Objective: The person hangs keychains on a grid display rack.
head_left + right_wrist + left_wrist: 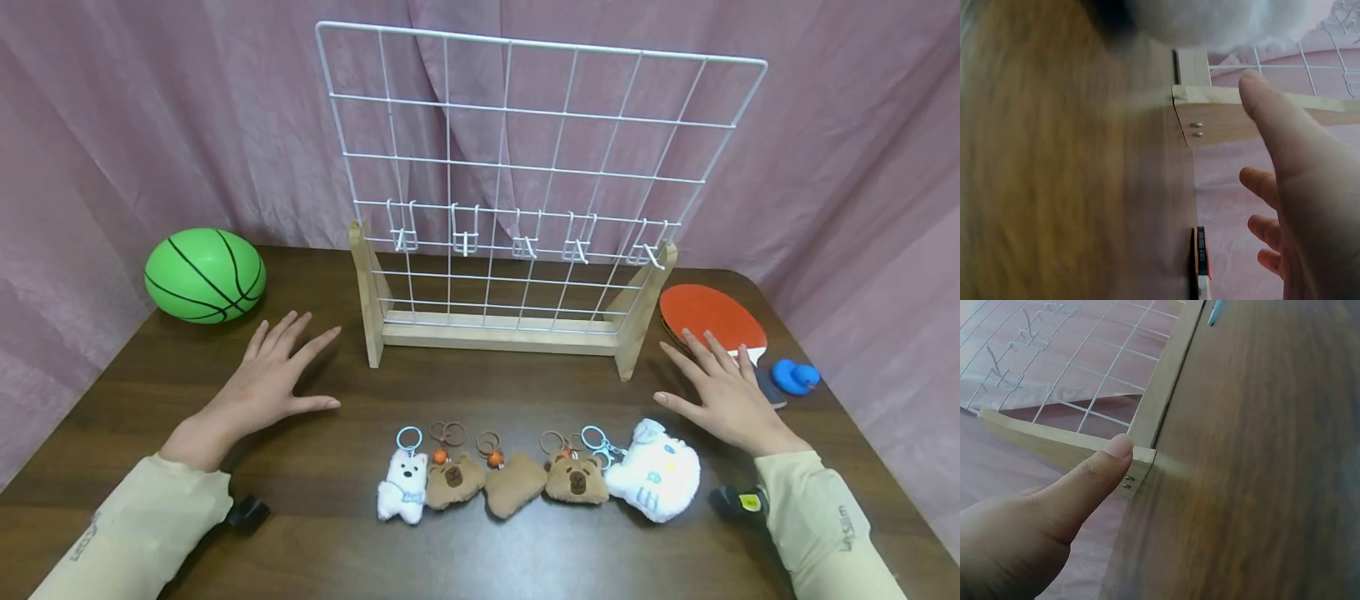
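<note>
Currently, we see a person's two bare hands well apart above a brown desk (315, 521), the left hand (270, 379) near a green ball (206, 277), the right hand (723, 396) near a red paddle (712, 319) and a blue duck (793, 377). Both have their fingers spread and hold nothing. Between and nearer us, five plush keychains lie side by side: a white bear (406, 490), a brown bear (455, 482), a brown plush (516, 485) with no face showing, another brown bear (576, 481) and a white cat (654, 473). Their rings (409, 428) point away from us, probably so that each is easy to reach. Behind them stands a white wire grid (447, 104), its lower part set in a wooden base (498, 335) that seems to keep it standing. Five white hooks (465, 242) hang across its wires, jutting toward us and spaced out, we judge, so that hung things would not crowd. The ball and paddle sit at either side, apparently out of the way.
</note>
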`<state>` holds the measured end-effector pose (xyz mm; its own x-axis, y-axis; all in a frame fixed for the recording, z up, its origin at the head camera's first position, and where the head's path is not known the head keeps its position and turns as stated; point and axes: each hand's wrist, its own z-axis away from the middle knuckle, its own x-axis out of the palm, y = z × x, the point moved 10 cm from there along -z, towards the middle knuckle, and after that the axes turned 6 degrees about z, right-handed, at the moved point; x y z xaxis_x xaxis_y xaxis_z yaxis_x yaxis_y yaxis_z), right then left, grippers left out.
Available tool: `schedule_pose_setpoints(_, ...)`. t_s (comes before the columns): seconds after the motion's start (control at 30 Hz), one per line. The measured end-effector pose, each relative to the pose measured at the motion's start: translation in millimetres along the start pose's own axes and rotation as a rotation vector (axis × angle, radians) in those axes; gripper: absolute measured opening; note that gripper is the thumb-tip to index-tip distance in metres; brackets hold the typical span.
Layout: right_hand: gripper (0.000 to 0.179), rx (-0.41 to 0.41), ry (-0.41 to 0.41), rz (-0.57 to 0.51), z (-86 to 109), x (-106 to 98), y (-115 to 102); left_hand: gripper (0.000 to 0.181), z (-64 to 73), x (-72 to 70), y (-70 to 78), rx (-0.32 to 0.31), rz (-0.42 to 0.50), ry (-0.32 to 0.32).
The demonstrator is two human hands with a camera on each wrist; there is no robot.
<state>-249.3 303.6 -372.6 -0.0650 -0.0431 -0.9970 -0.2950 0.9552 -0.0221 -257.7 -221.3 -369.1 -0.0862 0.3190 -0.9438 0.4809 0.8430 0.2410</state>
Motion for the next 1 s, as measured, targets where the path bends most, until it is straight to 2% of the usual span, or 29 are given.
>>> schedule_pose_setpoints(0.23, 0.077, -0.001, 0.018, 0.003, 0.4, -5.1, -1.2, 0.095, -2.5, -7.6, 5.4, 0.024, 0.011, 0.039)
schedule_pose_setpoints(0.53, 0.079, 0.018, -0.012, -0.024, -0.3, -9.7, 1.6, 0.095, -7.0, -20.7, 9.9, 0.064, 0.041, 0.118)
schedule_pose_setpoints(0.8, 0.075, -0.005, 0.012, -0.035, -0.4, -25.2, -3.0, 0.094, -12.0, -22.1, 2.6, -0.022, 0.126, 0.099)
schedule_pose_setpoints(1.0, 0.076, 0.024, -0.012, -0.079, 0.6, -37.4, -5.3, 0.095, -19.2, -25.6, -3.1, -0.052, 0.193, 0.099)
